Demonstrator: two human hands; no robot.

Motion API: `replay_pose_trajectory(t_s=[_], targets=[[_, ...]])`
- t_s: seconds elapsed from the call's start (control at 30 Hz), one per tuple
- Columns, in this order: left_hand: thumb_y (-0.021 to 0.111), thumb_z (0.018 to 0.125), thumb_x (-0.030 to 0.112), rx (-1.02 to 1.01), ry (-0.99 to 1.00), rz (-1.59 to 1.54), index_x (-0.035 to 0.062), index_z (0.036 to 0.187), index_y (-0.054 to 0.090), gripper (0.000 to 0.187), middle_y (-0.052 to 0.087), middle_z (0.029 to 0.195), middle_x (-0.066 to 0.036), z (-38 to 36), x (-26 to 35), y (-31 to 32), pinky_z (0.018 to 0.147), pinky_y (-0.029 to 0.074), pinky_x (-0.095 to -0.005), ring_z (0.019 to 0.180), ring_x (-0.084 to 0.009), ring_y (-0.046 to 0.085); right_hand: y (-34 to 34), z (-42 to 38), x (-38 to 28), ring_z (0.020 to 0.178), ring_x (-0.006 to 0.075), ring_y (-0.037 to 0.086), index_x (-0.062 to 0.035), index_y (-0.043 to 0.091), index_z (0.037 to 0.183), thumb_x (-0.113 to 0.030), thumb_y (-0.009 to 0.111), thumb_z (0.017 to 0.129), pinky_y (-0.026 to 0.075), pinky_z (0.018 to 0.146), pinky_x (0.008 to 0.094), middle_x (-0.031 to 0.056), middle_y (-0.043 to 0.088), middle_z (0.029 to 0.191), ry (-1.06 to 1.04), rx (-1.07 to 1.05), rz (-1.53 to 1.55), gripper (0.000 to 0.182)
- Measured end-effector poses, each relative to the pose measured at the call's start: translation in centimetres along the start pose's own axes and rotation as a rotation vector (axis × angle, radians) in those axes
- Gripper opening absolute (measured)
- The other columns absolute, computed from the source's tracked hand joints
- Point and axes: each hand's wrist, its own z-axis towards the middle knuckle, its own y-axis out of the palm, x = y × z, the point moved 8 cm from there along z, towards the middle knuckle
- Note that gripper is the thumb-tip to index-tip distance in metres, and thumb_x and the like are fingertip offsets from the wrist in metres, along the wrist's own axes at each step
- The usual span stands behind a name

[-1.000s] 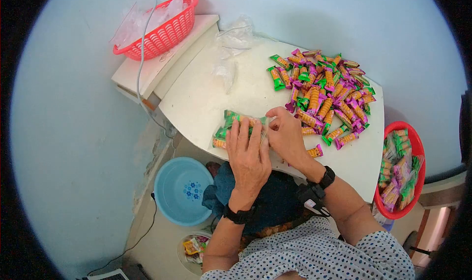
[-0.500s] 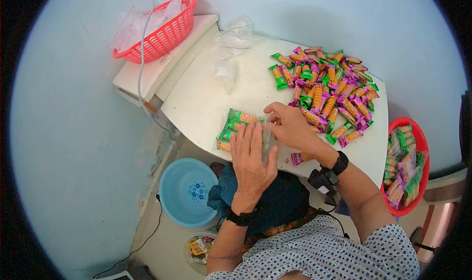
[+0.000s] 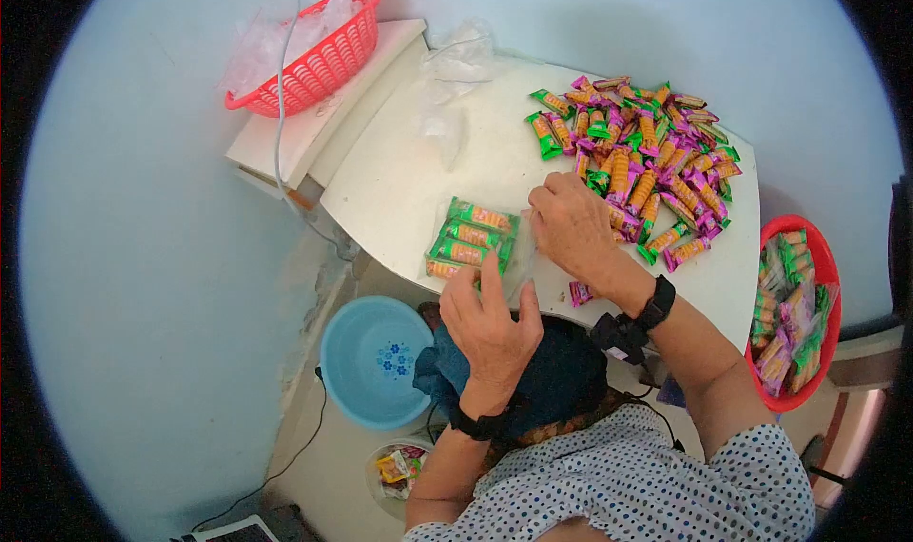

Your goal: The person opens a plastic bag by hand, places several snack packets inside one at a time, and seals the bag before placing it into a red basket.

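Note:
A clear plastic bag (image 3: 514, 267) lies flat near the front edge of the white table (image 3: 385, 200). Inside it, green-wrapped biscuit packs (image 3: 466, 253) sit in a stacked row. My left hand (image 3: 492, 333) is over the bag's lower part, fingers apart, its index fingertip at the packs. At the bag's upper right edge, the bent fingers of my right hand (image 3: 574, 230) pinch the plastic; the fingertips are partly hidden. Beyond that hand spreads a heap of purple- and green-wrapped biscuit packs (image 3: 656, 166). One purple pack (image 3: 580, 293) lies below my right wrist.
Crumpled clear bags (image 3: 461, 57) lie at the table's back. A red slotted basket (image 3: 328, 74) of plastic bags stands on a white cabinet at left. A red basin (image 3: 830, 323) holding filled bags is at right. Below are a blue basin (image 3: 366, 404) and a bin (image 3: 380, 493) with wrappers.
My left hand has lifted off the packs and slid back toward me, uncovering more of the bag. My right hand's fingers have closed more at the bag's edge. The view has shifted slightly.

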Motion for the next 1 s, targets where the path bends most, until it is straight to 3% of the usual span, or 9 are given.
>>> replay_pose_trajectory(t_s=[0.1, 0.17, 0.37, 0.5, 0.6, 0.8, 0.9, 0.97, 1.0], targets=[[0.077, 0.077, 0.021, -0.073, -0.004, 0.003, 0.0028, 0.128, 0.058, 0.057, 0.058, 0.096, -0.016, -1.0, -0.1, 0.5, 0.076, 0.046, -0.0453, 0.087, -0.0351, 0.056, 1.0, 0.0, 0.9, 0.083, 0.0371, 0.065, -0.0036, 0.065, 0.088, -0.012, 0.068, 0.082, 0.051, 0.071, 0.0463, 0.0173, 0.066, 0.085, 0.132, -0.155, 0.067, 0.011], [0.078, 0.077, 0.025, -0.098, 0.016, 0.061, 0.003, 0.127, 0.06, 0.058, 0.056, 0.088, -0.011, -1.5, 0.1, 0.7, 0.067, 0.044, -0.0391, 0.078, -0.0291, 0.055, 0.2, 0.3, 0.6, 0.08, 0.037, 0.066, -0.0026, 0.063, 0.086, -0.013, 0.065, 0.083, 0.052, 0.07, 0.0487, 0.0164, 0.066, 0.083, 0.114, -0.177, 0.092, 0.011], [0.072, 0.085, 0.024, -0.162, -0.101, 0.065, 0.0063, 0.127, 0.06, 0.047, 0.062, 0.079, -0.015, -2.0, -0.7, 1.2, 0.054, 0.05, -0.0445, 0.067, -0.0338, 0.064, 1.3, -0.1, 1.5, 0.08, 0.0394, 0.067, -0.003, 0.063, 0.09, -0.013, 0.062, 0.087, 0.052, 0.071, 0.0518, 0.0181, 0.068, 0.081, 0.179, -0.219, 0.164, 0.011], [0.069, 0.086, 0.017, -0.132, -0.066, 0.023, 0.0063, 0.122, 0.063, 0.038, 0.063, 0.077, -0.016, -2.7, -0.7, 1.1, 0.056, 0.052, -0.0458, 0.068, -0.0348, 0.066, 0.8, 0.1, 1.0, 0.08, 0.0394, 0.068, -0.0054, 0.063, 0.096, -0.013, 0.061, 0.087, 0.052, 0.071, 0.0519, 0.019, 0.068, 0.079, 0.213, -0.234, 0.173, 0.012], [0.066, 0.087, 0.009, -0.086, -0.068, -0.045, 0.0045, 0.117, 0.065, 0.031, 0.064, 0.078, -0.017, -2.8, -1.3, 0.3, 0.059, 0.053, -0.0449, 0.069, -0.035, 0.066, -0.8, 0.1, 0.3, 0.062, 0.034, 0.065, -0.0043, 0.068, 0.095, -0.008, 0.061, 0.084, 0.05, 0.059, 0.0446, 0.0177, 0.065, 0.069, 0.192, -0.064, 0.234, 0.013], [0.063, 0.085, -0.001, 0.055, -0.056, -0.193, 0.0022, 0.108, 0.069, 0.023, 0.064, 0.079, -0.017, -1.3, -1.5, -7.4, 0.059, 0.05, -0.0391, 0.068, -0.032, 0.064, -4.7, 0.0, -2.4, 0.054, 0.0106, 0.058, -0.001, 0.075, 0.092, -0.006, 0.061, 0.084, 0.044, 0.05, 0.0286, 0.0068, 0.063, 0.059, 0.159, -0.064, 0.546, 0.017], [0.065, 0.085, -0.003, 0.043, -0.05, -0.299, 0.002, 0.108, 0.069, 0.023, 0.062, 0.077, -0.013, -1.1, -1.1, -11.2, 0.055, 0.047, -0.0353, 0.063, -0.0267, 0.06, -7.8, -0.3, -4.3, 0.055, 0.0161, 0.062, -0.001, 0.075, 0.085, -0.011, 0.062, 0.079, 0.05, 0.056, 0.0332, 0.0141, 0.067, 0.064, 0.215, -0.213, 0.623, 0.018], [0.064, 0.087, -0.003, -0.003, -0.091, -0.401, 0.0019, 0.109, 0.069, 0.024, 0.062, 0.074, -0.008, -1.8, -1.3, -12.2, 0.053, 0.044, -0.0305, 0.059, -0.0194, 0.057, -9.2, -1.2, -5.3, 0.053, 0.0121, 0.059, 0.0004, 0.074, 0.084, -0.011, 0.062, 0.078, 0.048, 0.054, 0.0313, 0.0122, 0.065, 0.061, 0.214, -0.337, 0.679, 0.018], [0.064, 0.088, -0.003, -0.122, -0.202, -0.533, 0.0022, 0.11, 0.07, 0.024, 0.06, 0.072, -0.005, -2.6, -2.0, -12.0, 0.053, 0.042, -0.0287, 0.059, -0.0152, 0.054, -9.1, -2.1, -5.5, 0.052, 0.0101, 0.057, 0.0012, 0.074, 0.083, -0.01, 0.062, 0.078, 0.047, 0.053, 0.0303, 0.0113, 0.065, 0.059, 0.216, -0.401, 0.708, 0.018]])
